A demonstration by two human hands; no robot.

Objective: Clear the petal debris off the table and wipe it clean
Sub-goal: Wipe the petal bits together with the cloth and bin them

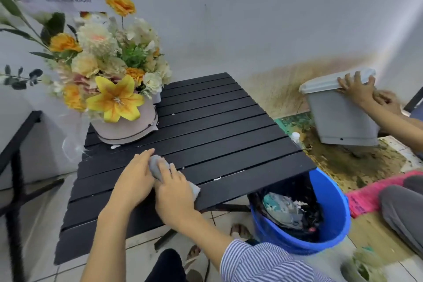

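Head view, hands (pixel 158 181) pressing grey cloth (pixel 158 168), black table (pixel 229 126)

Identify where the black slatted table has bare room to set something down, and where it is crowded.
Free: the far right slats of the table, between the flower arrangement and the right edge. Crowded: the far left corner, and the near middle where both hands press the cloth.
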